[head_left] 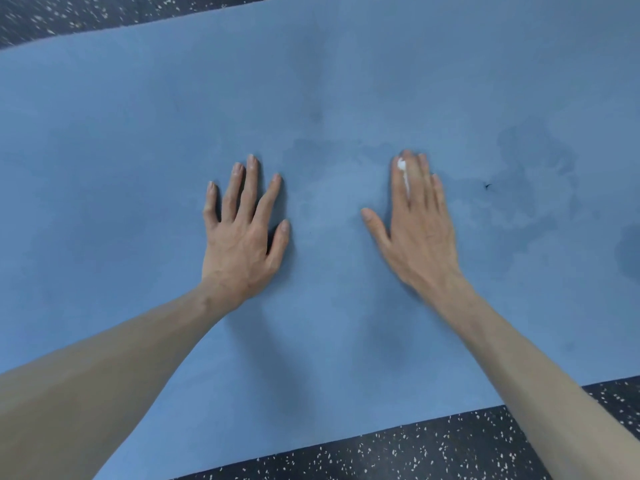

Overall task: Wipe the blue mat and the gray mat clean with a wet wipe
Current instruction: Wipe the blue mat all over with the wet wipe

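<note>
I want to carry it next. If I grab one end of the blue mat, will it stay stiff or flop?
The blue mat would probably flop and bend: it looks thin and lies flat along the speckled floor. Its darker damp patches might feel slippery.

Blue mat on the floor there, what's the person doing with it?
A person is wiping the blue mat, which lies on a dark speckled floor. The left hand lies flat on the mat with fingers spread. The right hand presses a white wet wipe against the mat; only a sliver shows between its straight fingers. Darker damp-looking patches spread to the right of that hand. No gray mat is in view.
</note>
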